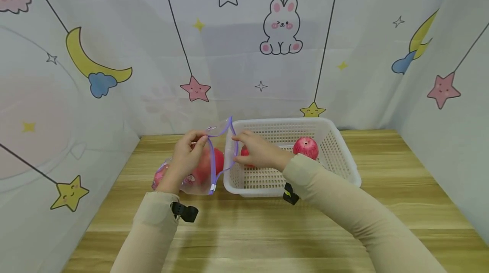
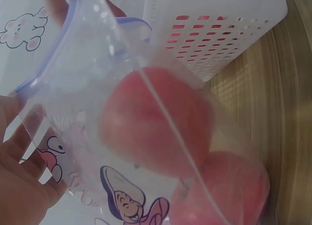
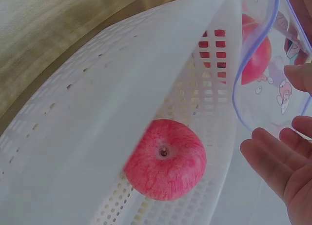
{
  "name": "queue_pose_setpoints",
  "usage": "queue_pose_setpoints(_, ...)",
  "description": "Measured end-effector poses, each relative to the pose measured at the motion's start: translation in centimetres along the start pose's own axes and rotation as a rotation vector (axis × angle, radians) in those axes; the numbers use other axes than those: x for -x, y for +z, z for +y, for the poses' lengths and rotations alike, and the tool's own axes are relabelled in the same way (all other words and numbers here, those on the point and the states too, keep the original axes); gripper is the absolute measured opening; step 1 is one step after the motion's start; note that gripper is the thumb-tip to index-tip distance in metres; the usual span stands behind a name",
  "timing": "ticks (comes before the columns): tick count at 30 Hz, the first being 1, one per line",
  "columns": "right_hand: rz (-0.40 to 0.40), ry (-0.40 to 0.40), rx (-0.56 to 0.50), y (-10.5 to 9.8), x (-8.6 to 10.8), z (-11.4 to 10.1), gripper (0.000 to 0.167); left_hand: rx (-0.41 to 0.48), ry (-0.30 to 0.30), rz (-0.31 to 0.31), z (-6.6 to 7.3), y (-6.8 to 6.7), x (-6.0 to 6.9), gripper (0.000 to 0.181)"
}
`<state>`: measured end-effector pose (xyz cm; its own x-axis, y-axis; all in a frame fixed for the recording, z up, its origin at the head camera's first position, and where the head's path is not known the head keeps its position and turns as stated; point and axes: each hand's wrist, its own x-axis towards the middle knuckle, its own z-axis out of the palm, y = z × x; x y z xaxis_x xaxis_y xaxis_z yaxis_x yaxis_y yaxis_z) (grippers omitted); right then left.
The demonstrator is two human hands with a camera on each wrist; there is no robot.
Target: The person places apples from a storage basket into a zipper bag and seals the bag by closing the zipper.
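Observation:
A clear zip bag point(image 1: 196, 188) with a purple zip edge stands at the left, its mouth spread toward the basket. Apples point(image 2: 156, 120) lie inside it, two showing in the left wrist view. My left hand point(image 1: 187, 156) pinches the bag's near rim between thumb and fingers. On the opposite side, my right hand point(image 1: 261, 150) is at the bag's mouth, fingers and thumb spread apart; in the right wrist view they hold no apple. Inside the white plastic basket point(image 1: 292, 122) lies an apple point(image 1: 305, 147), with another red apple point(image 1: 245, 154) partly hidden behind my right hand.
The basket stands on a wood-grain table point(image 1: 259, 235), right beside the bag. A white curtain point(image 1: 244, 52) with cartoon prints hangs behind the table and along both sides. Black straps with small devices point(image 1: 185, 212) sit on both wrists.

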<state>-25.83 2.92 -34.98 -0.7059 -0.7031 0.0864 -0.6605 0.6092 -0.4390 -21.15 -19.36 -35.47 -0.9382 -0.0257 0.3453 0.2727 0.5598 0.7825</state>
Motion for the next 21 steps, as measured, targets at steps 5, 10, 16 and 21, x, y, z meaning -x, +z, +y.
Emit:
queue_pose_setpoints(5,-0.006,-0.006,0.031,-0.2,0.1,0.2,0.060,-0.007,0.000,0.003,0.0,-0.1,0.1,0.022)
queue_pose_setpoints(10,-0.003,-0.003,0.014,-0.4,0.2,0.6,0.056,-0.008,-0.024,0.005,0.1,-0.2,0.0,0.024)
queue_pose_setpoints(16,-0.023,0.031,-0.010,-0.6,0.5,1.2,0.054,0.034,-0.028,0.026,0.5,-0.7,-0.6,0.025)
queue_pose_setpoints(21,-0.043,0.052,0.001,-0.6,0.6,1.6,0.053,0.060,-0.044,0.058,0.5,-1.6,-1.0,0.027)
